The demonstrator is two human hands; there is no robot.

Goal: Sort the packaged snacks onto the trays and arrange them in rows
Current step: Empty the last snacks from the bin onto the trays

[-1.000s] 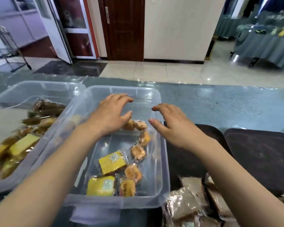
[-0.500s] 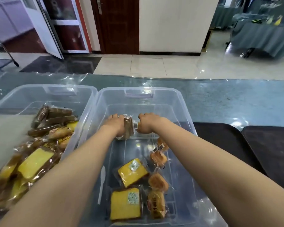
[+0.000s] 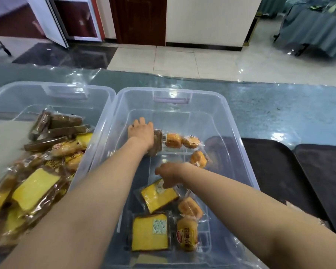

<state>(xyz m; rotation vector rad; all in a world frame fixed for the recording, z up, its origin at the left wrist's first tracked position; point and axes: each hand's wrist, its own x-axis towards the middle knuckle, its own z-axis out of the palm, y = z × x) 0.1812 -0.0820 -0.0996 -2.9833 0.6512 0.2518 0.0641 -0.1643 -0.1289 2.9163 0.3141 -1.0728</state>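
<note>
A brown cake packet was gripped by the left hand inside the clear bin. The right hand, fingers loosely together, touched a yellow cake packet. Light, soft, slippery wrapping was judged best pinched at the edges.

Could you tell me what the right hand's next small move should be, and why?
Probably close the right hand on the yellow cake packet and lift it toward the dark tray: its fingertips already touch the packet's far edge, while the left hand is busy with the brown packet.

2 bins side by side, trays right, snacks inside bins
</note>
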